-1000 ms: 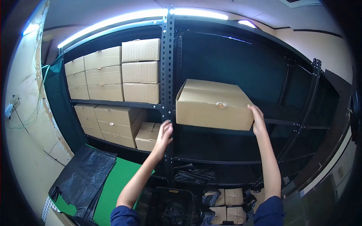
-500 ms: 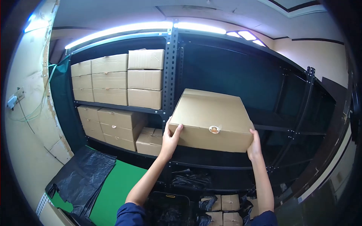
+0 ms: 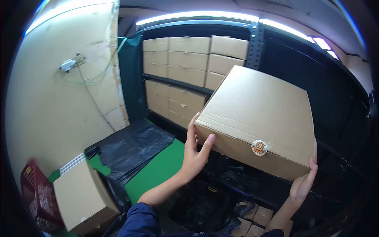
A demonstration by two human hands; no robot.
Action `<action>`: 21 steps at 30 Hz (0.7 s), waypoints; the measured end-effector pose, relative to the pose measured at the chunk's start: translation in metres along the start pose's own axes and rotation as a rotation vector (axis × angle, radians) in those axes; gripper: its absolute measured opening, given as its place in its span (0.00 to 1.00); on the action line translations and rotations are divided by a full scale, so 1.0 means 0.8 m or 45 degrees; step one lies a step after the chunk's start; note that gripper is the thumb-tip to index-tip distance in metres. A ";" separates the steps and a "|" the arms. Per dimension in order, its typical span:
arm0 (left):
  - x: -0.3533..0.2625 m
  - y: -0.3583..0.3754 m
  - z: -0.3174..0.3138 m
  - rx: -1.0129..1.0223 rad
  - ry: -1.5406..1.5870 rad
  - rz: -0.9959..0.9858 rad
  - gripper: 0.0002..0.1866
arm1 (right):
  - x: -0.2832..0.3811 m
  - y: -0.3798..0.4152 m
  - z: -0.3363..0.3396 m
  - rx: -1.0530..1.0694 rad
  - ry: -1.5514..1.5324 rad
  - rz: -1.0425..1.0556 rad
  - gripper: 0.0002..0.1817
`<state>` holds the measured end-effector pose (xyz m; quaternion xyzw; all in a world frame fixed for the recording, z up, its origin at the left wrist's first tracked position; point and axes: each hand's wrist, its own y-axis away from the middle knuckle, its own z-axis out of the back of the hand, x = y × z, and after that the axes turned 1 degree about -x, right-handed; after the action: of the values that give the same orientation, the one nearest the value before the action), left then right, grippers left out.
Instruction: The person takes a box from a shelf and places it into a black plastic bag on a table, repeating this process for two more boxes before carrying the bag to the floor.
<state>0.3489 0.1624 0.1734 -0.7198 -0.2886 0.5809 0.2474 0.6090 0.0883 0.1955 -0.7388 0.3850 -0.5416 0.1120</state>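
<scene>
A large flat cardboard box point(image 3: 260, 110) is held up in front of me, tilted, with its lid closed. A round printed sticker point(image 3: 259, 147) sits at the lid's front edge. My left hand point(image 3: 197, 152) grips the box's left front corner, thumb on the front face. On the right front corner is my right hand point(image 3: 304, 179), its fingers partly hidden behind the box. Behind the box, stacked cardboard boxes point(image 3: 188, 59) fill part of a dark metal shelf point(image 3: 254, 43).
Black plastic sheeting point(image 3: 130, 148) lies on a green surface point(image 3: 158, 173) at left. Another cardboard box point(image 3: 83, 193) stands beside a dark red basket point(image 3: 37, 197) at lower left. Below are a black bin point(image 3: 201, 205) and several small boxes point(image 3: 262, 215). A plug socket point(image 3: 79, 59) is on the wall.
My view has turned left, bringing the red basket and lower-left box into sight. Both hands still hold the box, now nearer to me and tilted more to the right.
</scene>
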 end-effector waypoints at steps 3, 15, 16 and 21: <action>-0.040 0.025 0.046 -0.156 -0.098 -0.061 0.33 | -0.008 0.021 -0.032 0.068 -0.141 -0.112 0.32; -0.220 0.229 0.281 -1.062 -0.735 -0.261 0.32 | -0.031 0.199 -0.289 0.998 -0.466 -0.415 0.36; -0.231 0.252 0.301 -1.127 -0.811 -0.254 0.31 | -0.032 0.222 -0.310 1.024 -0.527 -0.505 0.36; -0.298 0.347 0.363 -1.388 -1.070 -0.289 0.29 | -0.043 0.342 -0.389 1.231 -0.716 -0.686 0.37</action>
<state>0.0624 -0.1961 0.0879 -0.4210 -0.6837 0.5530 -0.2225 0.2068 0.0047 0.1329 -0.7901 -0.1481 -0.4485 0.3908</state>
